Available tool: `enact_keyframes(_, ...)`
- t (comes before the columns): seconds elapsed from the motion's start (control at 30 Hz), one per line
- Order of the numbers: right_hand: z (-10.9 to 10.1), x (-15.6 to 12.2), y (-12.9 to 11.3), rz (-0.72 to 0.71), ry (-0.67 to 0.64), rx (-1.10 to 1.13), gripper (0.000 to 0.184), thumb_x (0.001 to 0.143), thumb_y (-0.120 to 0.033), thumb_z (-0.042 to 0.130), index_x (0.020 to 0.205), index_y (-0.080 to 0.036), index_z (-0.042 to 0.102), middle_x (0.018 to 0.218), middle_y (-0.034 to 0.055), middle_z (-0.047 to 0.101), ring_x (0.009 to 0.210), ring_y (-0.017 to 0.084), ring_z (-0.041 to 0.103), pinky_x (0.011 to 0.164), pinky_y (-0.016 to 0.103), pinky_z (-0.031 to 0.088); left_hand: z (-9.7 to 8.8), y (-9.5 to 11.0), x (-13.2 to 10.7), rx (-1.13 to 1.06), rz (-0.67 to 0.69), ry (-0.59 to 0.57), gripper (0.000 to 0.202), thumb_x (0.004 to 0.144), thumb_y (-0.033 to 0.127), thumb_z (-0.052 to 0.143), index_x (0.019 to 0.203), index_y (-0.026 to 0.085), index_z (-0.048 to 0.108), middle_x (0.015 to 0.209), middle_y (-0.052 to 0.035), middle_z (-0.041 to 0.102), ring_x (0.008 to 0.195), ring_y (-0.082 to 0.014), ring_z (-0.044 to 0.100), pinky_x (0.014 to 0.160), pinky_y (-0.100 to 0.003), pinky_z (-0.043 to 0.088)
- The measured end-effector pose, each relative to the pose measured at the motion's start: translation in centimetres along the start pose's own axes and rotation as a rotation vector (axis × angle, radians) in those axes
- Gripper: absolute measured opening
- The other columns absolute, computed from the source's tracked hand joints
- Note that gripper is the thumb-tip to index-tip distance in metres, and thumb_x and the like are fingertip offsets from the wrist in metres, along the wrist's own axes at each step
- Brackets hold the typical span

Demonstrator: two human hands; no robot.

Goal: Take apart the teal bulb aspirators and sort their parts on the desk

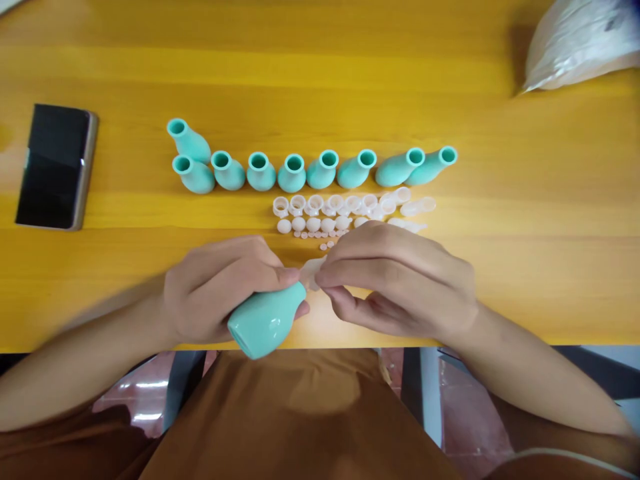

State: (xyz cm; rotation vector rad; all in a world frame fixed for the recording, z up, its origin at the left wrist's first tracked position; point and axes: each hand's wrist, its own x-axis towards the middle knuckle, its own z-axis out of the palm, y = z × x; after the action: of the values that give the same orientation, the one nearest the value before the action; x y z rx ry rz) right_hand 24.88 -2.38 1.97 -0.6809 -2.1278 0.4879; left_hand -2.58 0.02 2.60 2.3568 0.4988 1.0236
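My left hand [220, 287] is closed around a teal rubber bulb [265, 320], tilted with its wide base toward me and its neck pointing right. My right hand [395, 280] pinches a small translucent white tip [313, 269] at the bulb's neck. Both hands hover over the near edge of the yellow wooden table [320, 67]. Just beyond my fingers lie rows of small white caps, rings and beads [345, 212]. Behind those stands a row of several more teal bulbs [305, 170], necks up.
A black phone [56, 165] lies at the left of the table. A white plastic bag [580, 43] sits at the far right corner. My brown-clothed lap [295, 420] and a tiled floor show below the table edge.
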Motion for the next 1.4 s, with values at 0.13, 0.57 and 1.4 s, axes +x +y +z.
enact_keyframes(0.13,-0.4,0.0,-0.3,-0.035,-0.042,-0.084,0.027,0.103,-0.015,0.081,0.126,-0.028,0.076,0.114,0.0040,0.085,0.092,0.022,0.081,0.080,0.039,0.071,0.1,0.2,-0.2,0.037,-0.006,-0.013,0.037,0.092,0.016,0.095,0.121,0.014,0.072,0.094,-0.0073,0.077,0.075,-0.0176,0.075,0.063,-0.030,0.067)
enact_keyframes(0.57,-0.4,0.0,-0.1,-0.080,-0.116,-0.219,0.016,0.108,-0.014,0.073,0.119,-0.025,0.070,0.098,0.0045,0.078,0.083,0.022,0.073,0.070,0.039,0.065,1.2,0.0,0.1,0.081,-0.027,0.035,0.030,0.097,0.024,0.092,0.114,0.014,0.070,0.092,-0.0055,0.081,0.076,-0.0138,0.077,0.067,-0.024,0.067)
enact_keyframes(1.4,-3.1,-0.1,1.3,0.020,-0.701,-0.523,0.037,0.117,-0.013,0.046,0.089,-0.017,0.070,0.082,0.0064,0.066,0.067,0.019,0.053,0.062,0.037,0.031,1.3,0.2,-0.6,0.208,-0.235,0.057,0.027,0.097,0.029,0.086,0.114,0.026,0.065,0.092,0.0011,0.081,0.073,-0.0156,0.077,0.065,-0.029,0.061)
